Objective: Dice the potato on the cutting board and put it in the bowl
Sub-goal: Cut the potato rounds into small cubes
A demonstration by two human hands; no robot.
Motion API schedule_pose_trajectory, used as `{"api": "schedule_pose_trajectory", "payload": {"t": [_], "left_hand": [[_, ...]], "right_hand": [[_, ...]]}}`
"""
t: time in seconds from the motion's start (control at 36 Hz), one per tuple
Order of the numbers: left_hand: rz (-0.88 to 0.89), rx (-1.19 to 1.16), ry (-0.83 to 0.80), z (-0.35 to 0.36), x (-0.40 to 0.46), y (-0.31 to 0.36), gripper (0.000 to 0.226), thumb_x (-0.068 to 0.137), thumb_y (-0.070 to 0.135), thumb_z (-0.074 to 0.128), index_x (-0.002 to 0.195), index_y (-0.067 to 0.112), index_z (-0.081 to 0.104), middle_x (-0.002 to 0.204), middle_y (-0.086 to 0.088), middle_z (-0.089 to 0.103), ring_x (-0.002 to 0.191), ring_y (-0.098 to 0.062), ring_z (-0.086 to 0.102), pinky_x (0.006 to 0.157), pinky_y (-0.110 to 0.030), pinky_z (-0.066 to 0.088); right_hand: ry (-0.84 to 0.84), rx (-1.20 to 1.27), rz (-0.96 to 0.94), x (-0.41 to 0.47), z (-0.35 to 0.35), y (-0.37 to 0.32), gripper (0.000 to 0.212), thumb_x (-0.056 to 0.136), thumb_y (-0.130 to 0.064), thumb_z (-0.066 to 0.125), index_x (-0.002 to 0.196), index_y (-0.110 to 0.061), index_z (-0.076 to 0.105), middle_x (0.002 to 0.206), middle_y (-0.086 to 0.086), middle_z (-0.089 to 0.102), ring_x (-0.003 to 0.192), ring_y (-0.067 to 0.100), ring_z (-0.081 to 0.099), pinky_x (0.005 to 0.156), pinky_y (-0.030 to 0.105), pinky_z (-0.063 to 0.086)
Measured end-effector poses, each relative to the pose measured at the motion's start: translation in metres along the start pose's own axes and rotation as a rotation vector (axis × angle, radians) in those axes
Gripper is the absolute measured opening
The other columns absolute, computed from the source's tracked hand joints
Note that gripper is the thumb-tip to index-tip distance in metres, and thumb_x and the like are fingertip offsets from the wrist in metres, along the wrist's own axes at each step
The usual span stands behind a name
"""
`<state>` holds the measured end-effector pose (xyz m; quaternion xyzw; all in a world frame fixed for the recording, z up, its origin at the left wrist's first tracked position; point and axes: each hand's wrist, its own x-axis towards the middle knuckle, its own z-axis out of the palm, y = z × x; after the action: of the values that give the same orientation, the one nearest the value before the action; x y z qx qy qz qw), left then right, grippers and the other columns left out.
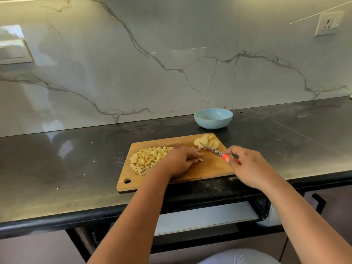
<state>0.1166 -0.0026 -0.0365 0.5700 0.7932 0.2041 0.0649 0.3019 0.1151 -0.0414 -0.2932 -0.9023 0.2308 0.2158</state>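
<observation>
A wooden cutting board (202, 168) lies on the dark counter. A heap of diced potato (147, 159) covers its left part, and several potato slices (208, 142) sit at its far right corner. My left hand (181, 159) rests on the board's middle, fingers stretched flat beside the dice. My right hand (247, 164) grips the red handle of a small knife (217, 152), whose blade points left toward the slices. A light blue bowl (213, 119) stands behind the board; nothing shows inside it.
The black counter (66, 168) runs along a marble backsplash. A wall socket (328, 23) is at the upper right. Below the counter edge a drawer (205, 218) stands pulled out.
</observation>
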Motion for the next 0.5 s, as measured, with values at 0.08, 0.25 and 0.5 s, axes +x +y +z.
{"api": "schedule_pose_trajectory", "payload": {"t": [0.08, 0.25, 0.5], "left_hand": [[-0.005, 0.028, 0.048, -0.001, -0.002, -0.004, 0.041, 0.097, 0.038, 0.055, 0.138, 0.031, 0.053, 0.153, 0.012, 0.037, 0.145, -0.010, 0.026, 0.121, -0.036, 0.019], [-0.110, 0.227, 0.092, 0.013, -0.003, 0.006, 0.057, 0.100, 0.047, 0.044, 0.151, 0.022, 0.034, 0.160, 0.000, 0.025, 0.144, -0.022, 0.030, 0.116, -0.036, 0.028], [-0.109, 0.441, -0.038, 0.012, 0.004, 0.008, 0.052, 0.105, 0.040, 0.034, 0.149, 0.013, 0.035, 0.158, -0.006, 0.030, 0.141, -0.027, 0.035, 0.114, -0.039, 0.032]], "right_hand": [[-0.033, -0.034, -0.009, -0.003, 0.000, -0.002, 0.025, 0.103, -0.031, 0.043, 0.124, -0.031, 0.055, 0.102, -0.004, 0.060, 0.076, 0.009, 0.055, 0.054, 0.015, 0.036], [-0.072, -0.147, 0.005, -0.014, 0.007, -0.014, 0.035, 0.101, -0.013, 0.039, 0.133, -0.022, 0.050, 0.108, 0.008, 0.063, 0.083, 0.019, 0.061, 0.070, 0.031, 0.053], [-0.130, -0.213, -0.135, -0.028, 0.025, -0.032, 0.018, 0.099, -0.021, 0.045, 0.114, -0.019, 0.055, 0.083, -0.004, 0.054, 0.069, 0.009, 0.053, 0.052, 0.020, 0.036]]}}
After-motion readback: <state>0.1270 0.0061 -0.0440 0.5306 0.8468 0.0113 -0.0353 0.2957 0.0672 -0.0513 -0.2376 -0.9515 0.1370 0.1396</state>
